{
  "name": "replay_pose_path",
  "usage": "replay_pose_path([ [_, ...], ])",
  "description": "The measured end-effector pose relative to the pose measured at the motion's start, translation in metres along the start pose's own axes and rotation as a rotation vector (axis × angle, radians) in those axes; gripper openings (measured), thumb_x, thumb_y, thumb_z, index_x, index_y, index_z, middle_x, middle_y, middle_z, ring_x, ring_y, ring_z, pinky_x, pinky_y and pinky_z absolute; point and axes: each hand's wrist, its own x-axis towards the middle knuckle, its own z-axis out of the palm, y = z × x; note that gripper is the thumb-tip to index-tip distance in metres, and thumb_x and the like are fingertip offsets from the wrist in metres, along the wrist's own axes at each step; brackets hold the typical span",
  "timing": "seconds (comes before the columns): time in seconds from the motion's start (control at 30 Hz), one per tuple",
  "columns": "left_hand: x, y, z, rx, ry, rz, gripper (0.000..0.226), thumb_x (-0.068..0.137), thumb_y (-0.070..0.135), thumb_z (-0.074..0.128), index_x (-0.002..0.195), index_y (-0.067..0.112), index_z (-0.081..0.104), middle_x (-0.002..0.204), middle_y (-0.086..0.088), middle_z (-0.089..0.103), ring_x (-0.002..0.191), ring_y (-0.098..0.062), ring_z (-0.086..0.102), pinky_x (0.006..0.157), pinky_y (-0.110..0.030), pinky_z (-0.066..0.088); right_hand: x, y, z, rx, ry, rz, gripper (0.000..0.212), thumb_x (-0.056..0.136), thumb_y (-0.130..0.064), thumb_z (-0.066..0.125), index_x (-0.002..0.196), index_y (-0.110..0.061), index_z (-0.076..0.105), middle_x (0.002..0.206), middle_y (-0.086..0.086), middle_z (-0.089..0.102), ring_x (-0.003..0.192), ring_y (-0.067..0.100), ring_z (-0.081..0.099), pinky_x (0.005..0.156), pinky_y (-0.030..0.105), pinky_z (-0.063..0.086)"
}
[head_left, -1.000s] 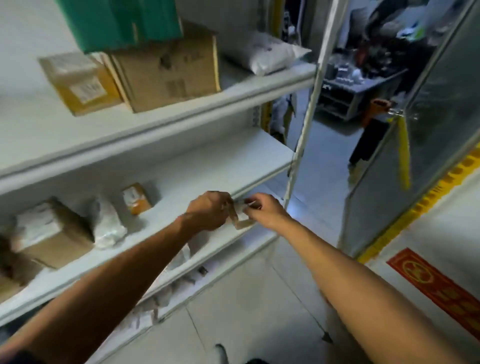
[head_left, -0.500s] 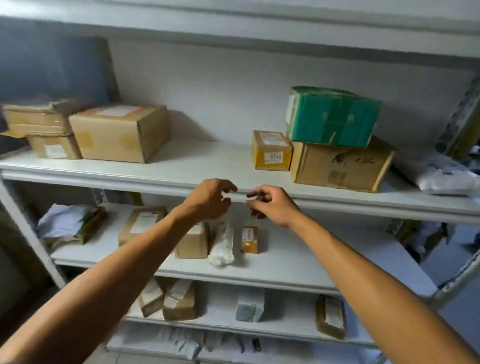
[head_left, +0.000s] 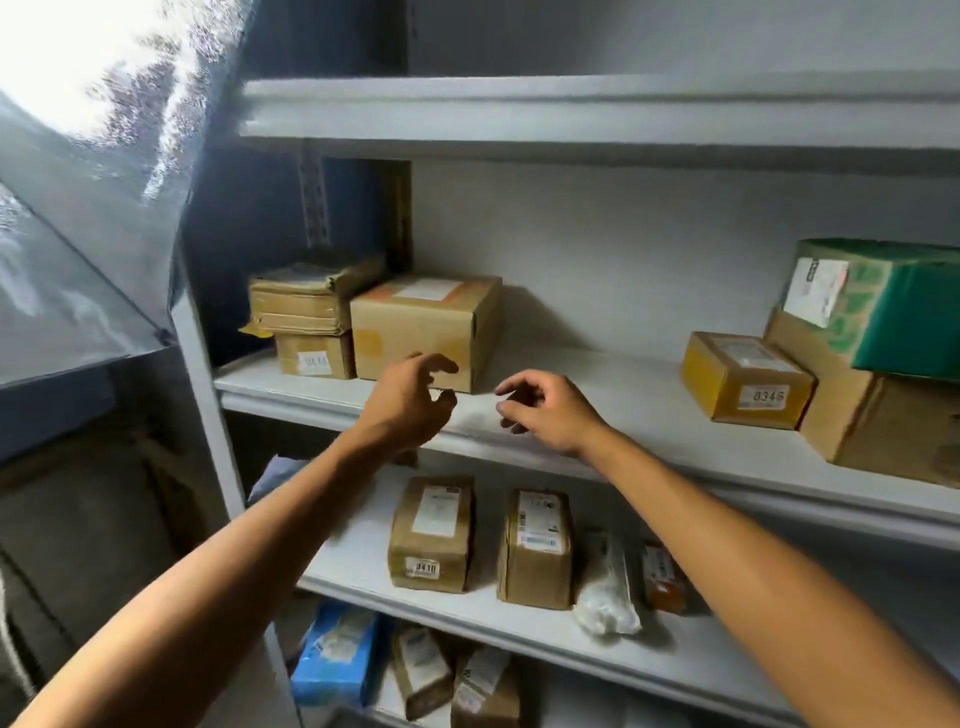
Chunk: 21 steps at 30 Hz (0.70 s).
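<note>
At the edge of the middle shelf (head_left: 597, 376), my left hand (head_left: 410, 402) and right hand (head_left: 550, 413) hover empty, fingers loosely curled. The cardboard box (head_left: 415, 322) stands at 12 o'clock from my left hand and 10 o'clock from my right.

Dim shelving, blown-out glare upper left (streaky blur), bowed edges, soft shadows

A brown cardboard box (head_left: 415, 325) sits upright on the middle shelf (head_left: 597, 387), label on top.
</note>
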Motion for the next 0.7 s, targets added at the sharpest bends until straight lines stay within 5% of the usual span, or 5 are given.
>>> replay_pose_path([
  [0.2, 0.045, -0.071, -0.04, -0.104, 0.08, -0.149, 0.07, 0.088, 0.024, 0.074, 0.151, 0.016, 0.043, 0.152, -0.014, 0.034, 0.137, -0.03, 0.04, 0.116, -0.039, 0.038, 0.077, -0.016, 0.043, 0.004, 0.207, -0.001, 0.059, 0.092, -0.017, 0.071, 0.143, -0.028, 0.045, 0.126, 0.002, 0.051, 0.113, 0.02, 0.056, 0.088, 0.033, 0.054],
  [0.37, 0.071, -0.085, -0.041, -0.334, 0.072, -0.275, 0.086, 0.084, 0.026, 0.079, 0.154, 0.015, 0.029, 0.151, -0.013, 0.023, 0.137, -0.033, 0.037, 0.117, -0.039, 0.034, 0.122, -0.032, 0.057, -0.059, 0.144, 0.036, 0.092, 0.086, -0.023, 0.077, 0.156, -0.042, 0.021, 0.157, 0.001, 0.035, 0.139, 0.02, 0.04, 0.109, 0.033, 0.041],
  [0.5, 0.076, -0.096, -0.034, -0.413, 0.188, -0.262, 0.087, 0.084, 0.028, 0.08, 0.152, 0.007, 0.03, 0.147, -0.014, 0.024, 0.132, -0.03, 0.039, 0.106, -0.024, 0.03, 0.132, -0.039, 0.062, -0.14, 0.223, 0.061, 0.059, 0.083, -0.051, 0.075, 0.133, -0.042, 0.045, 0.133, -0.005, 0.058, 0.116, 0.016, 0.058, 0.098, 0.033, 0.051],
  [0.6, 0.076, -0.101, -0.038, -0.397, 0.262, -0.231, 0.071, 0.092, 0.038, 0.07, 0.148, 0.006, 0.039, 0.141, -0.013, 0.04, 0.125, -0.027, 0.047, 0.101, -0.027, 0.036, 0.126, -0.04, 0.062, -0.263, 0.307, 0.058, 0.046, 0.075, -0.077, 0.06, 0.107, -0.045, 0.053, 0.112, -0.011, 0.065, 0.103, 0.016, 0.062, 0.09, 0.04, 0.055],
  [0.7, 0.081, -0.108, -0.048, -0.401, 0.318, -0.257, 0.054, 0.1, 0.054, 0.052, 0.126, 0.008, 0.063, 0.106, -0.003, 0.063, 0.1, -0.024, 0.06, 0.081, -0.032, 0.044, 0.107, -0.049, 0.057, -0.285, 0.442, -0.042, 0.042, 0.084, -0.071, 0.059, 0.089, -0.029, 0.061, 0.088, -0.014, 0.066, 0.083, 0.003, 0.061, 0.073, 0.027, 0.051],
])
